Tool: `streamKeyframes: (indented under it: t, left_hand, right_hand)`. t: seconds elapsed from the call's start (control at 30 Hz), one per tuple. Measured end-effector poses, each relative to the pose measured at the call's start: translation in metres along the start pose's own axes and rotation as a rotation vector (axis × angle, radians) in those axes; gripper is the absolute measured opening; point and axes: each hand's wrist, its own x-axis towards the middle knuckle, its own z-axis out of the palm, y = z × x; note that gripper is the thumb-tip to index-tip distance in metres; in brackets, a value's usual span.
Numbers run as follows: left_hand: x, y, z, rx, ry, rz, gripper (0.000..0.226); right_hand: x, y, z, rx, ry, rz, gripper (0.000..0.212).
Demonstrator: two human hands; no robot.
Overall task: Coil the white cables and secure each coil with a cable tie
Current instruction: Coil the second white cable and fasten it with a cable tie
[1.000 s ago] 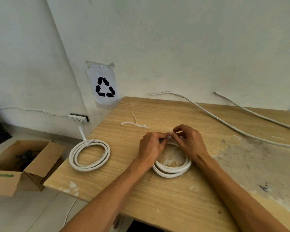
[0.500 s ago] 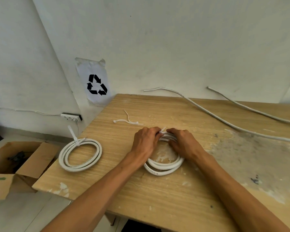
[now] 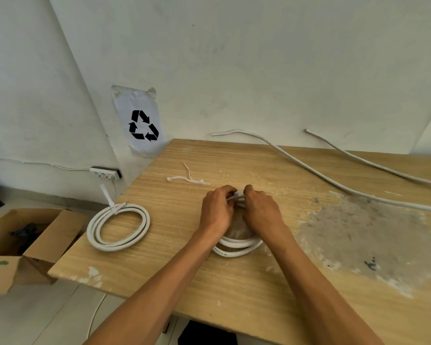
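Note:
A white cable coil (image 3: 237, 246) lies on the wooden table (image 3: 234, 285) under both my hands. My left hand (image 3: 217, 212) and my right hand (image 3: 261, 212) meet at the coil's far side, fingers curled round the cable strands and a white cable tie (image 3: 238, 196) that shows between the fingertips. Most of the coil's far half is hidden by my hands. A second white coil (image 3: 118, 226), bound with a cable tie (image 3: 108, 199) that sticks up, lies near the table's left edge.
Loose cable ties (image 3: 188, 180) lie beyond my hands. Two long uncoiled white cables (image 3: 309, 168) (image 3: 373, 165) run across the table's far right. An open cardboard box (image 3: 18, 242) sits on the floor at left. A power strip (image 3: 105, 173) hangs on the wall.
My hands have closed in together at the far side of the coil and now cover more of it. The bound coil at left has not moved.

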Motion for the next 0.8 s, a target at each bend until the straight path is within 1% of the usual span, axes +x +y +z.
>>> streamKeyframes:
  t: [0.07,0.13,0.2,0.23,0.3,0.37,0.43,0.57,0.67,0.8]
  left_hand:
    - [0.0,-0.003,-0.001,-0.044,0.015,-0.032,0.025]
    - [0.0,-0.006,-0.001,-0.081,0.021,-0.041,0.025]
    - [0.0,-0.009,-0.001,-0.115,0.016,-0.041,0.026]
    - [0.0,-0.01,0.0,-0.134,0.009,-0.046,0.026]
    - [0.0,-0.012,-0.001,-0.159,0.001,-0.058,0.028]
    - [-0.001,-0.011,-0.001,-0.173,0.002,-0.049,0.025]
    - [-0.003,-0.009,-0.002,-0.193,0.019,-0.021,0.021]
    - [-0.006,-0.007,-0.004,-0.215,0.044,0.007,0.019]
    - [-0.008,-0.004,-0.005,-0.158,0.073,0.075,0.016]
    - [-0.009,0.002,-0.008,-0.123,0.048,0.101,0.015]
  right_hand:
    - [-0.005,-0.008,0.007,0.069,0.088,0.031,0.034]
    - [-0.01,-0.01,0.013,0.17,0.166,0.017,0.047]
    - [-0.009,-0.005,0.016,0.205,0.163,-0.043,0.056]
    - [-0.009,-0.003,0.016,0.243,0.164,-0.068,0.055]
    - [-0.009,-0.001,0.016,0.395,0.2,-0.113,0.046]
    - [-0.008,0.001,0.015,0.564,0.264,-0.133,0.03]
    - [-0.007,0.002,0.014,0.651,0.317,-0.14,0.023]
    - [-0.006,0.002,0.018,0.565,0.496,-0.18,0.016]
    - [-0.009,0.001,0.02,0.482,0.619,-0.259,0.012]
    - [-0.016,-0.001,0.02,0.389,0.74,-0.319,0.012]
